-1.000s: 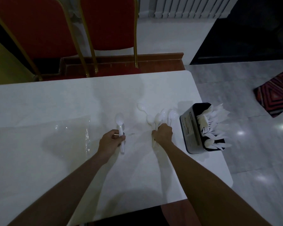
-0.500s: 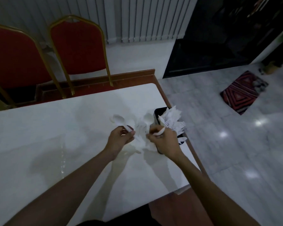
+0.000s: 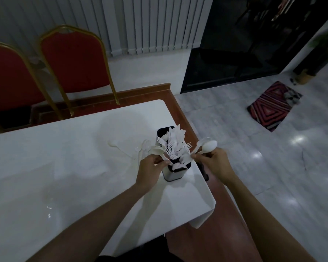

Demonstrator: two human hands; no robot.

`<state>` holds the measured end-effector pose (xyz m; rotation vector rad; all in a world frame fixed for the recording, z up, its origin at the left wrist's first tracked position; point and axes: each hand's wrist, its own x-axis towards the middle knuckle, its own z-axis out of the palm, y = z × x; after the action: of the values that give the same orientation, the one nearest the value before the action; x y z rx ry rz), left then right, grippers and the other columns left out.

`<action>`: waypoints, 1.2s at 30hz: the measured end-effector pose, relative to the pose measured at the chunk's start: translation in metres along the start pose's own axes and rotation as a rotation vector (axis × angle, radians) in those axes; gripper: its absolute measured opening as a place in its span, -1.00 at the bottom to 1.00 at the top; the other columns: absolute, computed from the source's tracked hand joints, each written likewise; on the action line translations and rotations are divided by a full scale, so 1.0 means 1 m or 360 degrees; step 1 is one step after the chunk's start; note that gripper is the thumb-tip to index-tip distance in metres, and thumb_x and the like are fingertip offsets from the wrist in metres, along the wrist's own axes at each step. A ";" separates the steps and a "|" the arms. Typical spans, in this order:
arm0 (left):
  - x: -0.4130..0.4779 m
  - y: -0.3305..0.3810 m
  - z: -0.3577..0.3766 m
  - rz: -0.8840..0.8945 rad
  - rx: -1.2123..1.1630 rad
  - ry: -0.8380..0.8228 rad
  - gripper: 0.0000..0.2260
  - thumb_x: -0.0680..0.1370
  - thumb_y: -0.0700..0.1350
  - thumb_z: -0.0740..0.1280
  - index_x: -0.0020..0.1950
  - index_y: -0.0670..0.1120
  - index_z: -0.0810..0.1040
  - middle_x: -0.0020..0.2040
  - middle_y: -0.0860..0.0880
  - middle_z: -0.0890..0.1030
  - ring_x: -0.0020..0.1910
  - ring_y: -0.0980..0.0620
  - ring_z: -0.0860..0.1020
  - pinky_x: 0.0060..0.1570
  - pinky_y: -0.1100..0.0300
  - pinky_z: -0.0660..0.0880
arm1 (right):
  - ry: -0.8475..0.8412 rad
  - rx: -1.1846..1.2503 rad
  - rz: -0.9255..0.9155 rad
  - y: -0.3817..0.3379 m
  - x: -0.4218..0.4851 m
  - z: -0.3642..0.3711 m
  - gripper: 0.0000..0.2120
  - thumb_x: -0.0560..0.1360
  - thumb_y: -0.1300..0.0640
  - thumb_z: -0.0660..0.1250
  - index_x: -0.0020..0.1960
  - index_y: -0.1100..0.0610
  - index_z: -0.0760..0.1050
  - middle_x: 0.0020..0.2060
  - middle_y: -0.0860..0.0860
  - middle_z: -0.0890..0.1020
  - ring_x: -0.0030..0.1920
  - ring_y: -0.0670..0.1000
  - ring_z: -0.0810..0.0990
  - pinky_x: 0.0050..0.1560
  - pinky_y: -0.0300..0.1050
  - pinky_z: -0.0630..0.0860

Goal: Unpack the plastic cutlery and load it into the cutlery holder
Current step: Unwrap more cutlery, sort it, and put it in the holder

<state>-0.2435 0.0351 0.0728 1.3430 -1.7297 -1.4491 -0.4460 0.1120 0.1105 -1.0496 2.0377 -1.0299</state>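
While both hands work at the cutlery holder (image 3: 173, 175), it stands upright on the white table (image 3: 64, 167), close to that table's right edge, with its dark opening crowded with white plastic forks and other cutlery (image 3: 175, 146) that bristles above the rim. Just left of the holder, the left hand (image 3: 151, 168) has its fingers curled round the handle of a white spoon (image 3: 156, 149), whose bowl points up and away beside the holder's left rim. Just right of the holder, the right hand (image 3: 216, 163) pinches a small bunch of spoons (image 3: 209, 145) by their handles, the bowls raised higher than the rim and angled off to the right; at least two bowls show, but the exact count is hard to tell. Farther left of the holder, a few loose spoons (image 3: 111, 143) lie flat on the table. Beyond the holder stand two red chairs (image 3: 74, 59), and well to its right a striped rug (image 3: 273, 106) lies on the glossy floor.
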 end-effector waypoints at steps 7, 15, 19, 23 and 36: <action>0.000 -0.010 0.023 0.0300 0.0764 -0.0084 -0.87 0.52 -0.13 0.33 -0.12 -0.16 0.63 -0.20 -0.12 0.64 -0.23 0.02 0.53 -0.28 0.26 0.30 | -0.0344 -0.0420 -0.0361 0.020 0.006 0.009 -0.87 0.35 0.14 0.54 -0.24 0.19 0.65 -0.29 -0.01 0.66 -0.30 -0.13 0.56 -0.27 -0.20 0.44; -0.014 -0.012 0.007 0.0431 0.0447 -0.0043 -0.66 0.46 -0.27 0.41 0.21 -0.07 0.54 0.05 0.06 0.61 -0.02 0.14 0.57 -0.01 0.43 0.48 | -0.0322 -0.0338 -0.0416 0.015 -0.002 0.009 -0.55 0.28 0.09 0.60 0.04 0.02 0.42 -0.08 -0.13 0.59 -0.12 -0.12 0.59 -0.13 -0.35 0.55; -0.016 -0.013 0.004 0.0455 0.0405 -0.0124 -0.66 0.48 -0.29 0.38 0.22 -0.04 0.53 0.05 0.07 0.64 0.03 0.17 0.60 0.08 0.33 0.53 | -0.0254 -0.0364 -0.0426 0.018 -0.011 0.013 -0.49 0.34 0.02 0.51 0.19 -0.01 0.35 0.03 -0.12 0.52 0.01 -0.14 0.53 -0.03 -0.33 0.49; -0.017 -0.024 -0.011 0.0453 0.0453 0.0008 -0.77 0.51 -0.32 0.29 0.12 -0.10 0.52 0.03 0.00 0.64 0.01 0.12 0.61 0.10 0.29 0.54 | 0.0098 -0.0372 -0.0599 0.004 -0.021 0.023 -0.59 0.43 0.12 0.44 0.22 0.08 0.40 0.03 -0.13 0.45 0.02 -0.15 0.48 -0.01 -0.36 0.46; 0.027 -0.085 -0.121 -0.0249 0.0521 0.0420 -0.83 0.51 -0.18 0.38 0.06 -0.19 0.63 -0.02 -0.13 0.68 0.00 -0.05 0.62 0.03 0.29 0.42 | -0.0550 -0.0724 -0.0153 -0.043 0.004 0.200 -0.70 0.50 0.17 0.30 0.20 0.26 0.42 0.10 0.18 0.55 0.10 0.16 0.55 0.04 -0.08 0.47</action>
<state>-0.1206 -0.0358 0.0247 1.7869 -1.7674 -1.0340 -0.2745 0.0212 0.0455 -1.4533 1.9838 -0.3879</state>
